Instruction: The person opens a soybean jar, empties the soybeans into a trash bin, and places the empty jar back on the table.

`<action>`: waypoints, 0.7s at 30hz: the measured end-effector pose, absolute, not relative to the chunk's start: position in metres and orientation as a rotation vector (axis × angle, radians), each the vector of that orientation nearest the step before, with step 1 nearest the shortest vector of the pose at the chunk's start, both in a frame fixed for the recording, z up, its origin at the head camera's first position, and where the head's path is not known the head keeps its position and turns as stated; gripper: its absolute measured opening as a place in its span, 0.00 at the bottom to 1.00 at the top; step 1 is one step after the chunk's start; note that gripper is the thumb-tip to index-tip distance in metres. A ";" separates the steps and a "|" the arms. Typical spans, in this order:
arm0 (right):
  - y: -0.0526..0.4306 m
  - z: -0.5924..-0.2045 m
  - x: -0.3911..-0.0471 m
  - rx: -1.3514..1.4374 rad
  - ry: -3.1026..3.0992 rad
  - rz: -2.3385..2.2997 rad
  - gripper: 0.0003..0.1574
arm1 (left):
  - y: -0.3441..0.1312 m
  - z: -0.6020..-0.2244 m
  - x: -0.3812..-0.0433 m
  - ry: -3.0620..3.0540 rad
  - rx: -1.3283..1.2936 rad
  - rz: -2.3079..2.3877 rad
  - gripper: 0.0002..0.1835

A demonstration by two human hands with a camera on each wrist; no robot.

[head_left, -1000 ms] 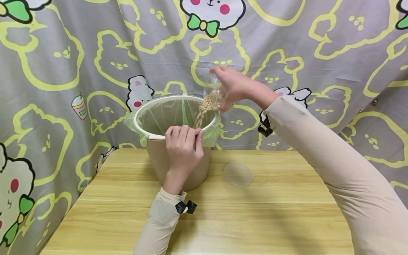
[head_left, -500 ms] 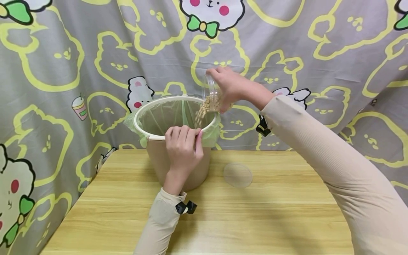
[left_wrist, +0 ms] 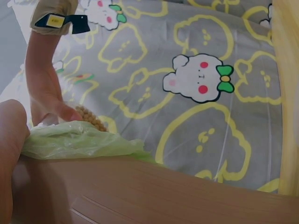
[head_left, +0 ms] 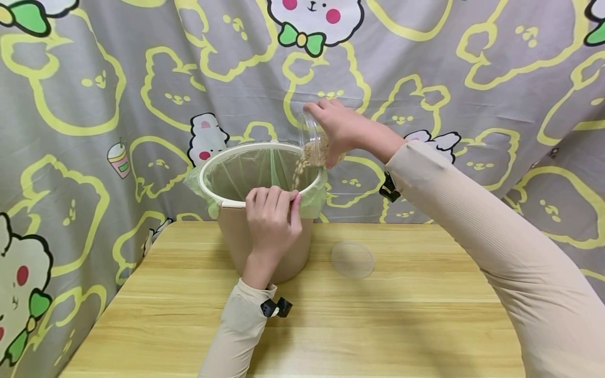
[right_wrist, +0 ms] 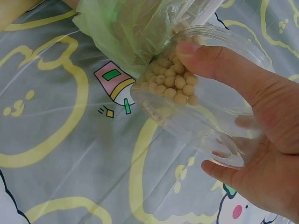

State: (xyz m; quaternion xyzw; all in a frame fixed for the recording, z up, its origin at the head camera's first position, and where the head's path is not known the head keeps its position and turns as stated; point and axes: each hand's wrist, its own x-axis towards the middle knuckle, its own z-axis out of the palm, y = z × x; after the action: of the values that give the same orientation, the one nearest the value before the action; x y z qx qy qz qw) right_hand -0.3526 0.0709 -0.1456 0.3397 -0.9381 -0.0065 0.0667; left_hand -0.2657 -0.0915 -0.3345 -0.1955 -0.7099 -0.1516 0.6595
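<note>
Beans [right_wrist: 170, 81] round, clear plastic jar [right_wrist: 187, 123] tilted, crinkled liner [right_wrist: 124, 35]

A grey curtain [head_left: 416, 52] hangs behind the desk [head_left: 402, 325], printed with yellow animal outlines [head_left: 77, 86], white animal figures [head_left: 315, 18] with red cheeks and green bows [head_left: 301, 38], and a pink drink cup [head_left: 118, 159] with a straw. The desk has pale wood grain; a clear round disc [head_left: 352, 260] lies flat on it.
</note>
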 end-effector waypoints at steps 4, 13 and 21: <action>0.070 -0.146 -0.352 1.024 -2.824 -0.038 0.81 | -0.091 -0.334 -0.265 -1.604 -0.443 -0.342 0.05; 0.064 -0.146 -0.351 1.041 -2.807 -0.105 0.82 | -0.092 -0.334 -0.265 -1.603 -0.442 -0.346 0.05; 0.060 -0.146 -0.350 1.058 -2.779 -0.175 0.82 | -0.092 -0.334 -0.266 -1.608 -0.445 -0.346 0.06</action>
State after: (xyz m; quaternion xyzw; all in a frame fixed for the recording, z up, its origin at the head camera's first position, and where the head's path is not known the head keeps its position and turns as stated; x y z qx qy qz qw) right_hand -0.3496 0.0600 -0.1464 0.3540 -0.9299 -0.0586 0.0811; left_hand -0.2656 -0.0918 -0.3342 -0.1968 -0.7102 -0.1530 0.6585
